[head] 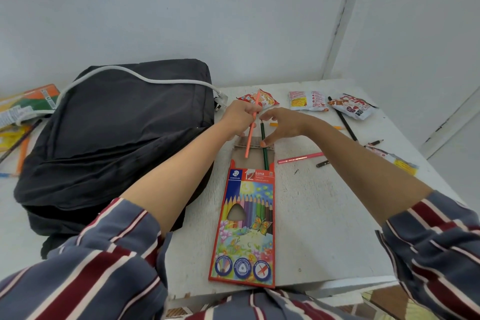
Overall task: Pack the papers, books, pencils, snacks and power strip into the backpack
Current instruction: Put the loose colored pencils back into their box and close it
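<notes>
A red coloured-pencil box lies flat on the white table, its flap open at the far end. My left hand grips a salmon pencil whose tip points into the box mouth. My right hand pinches the top of a dark green pencil that stands partly inside the box. A black backpack lies zipped at the left, with the white power strip cord draped over it. Three snack packets lie at the far side.
Loose pencils lie right of the box: a pink one, a long black one, short stubs. Books and papers with more pencils sit left of the backpack. A wall and white post stand behind the table.
</notes>
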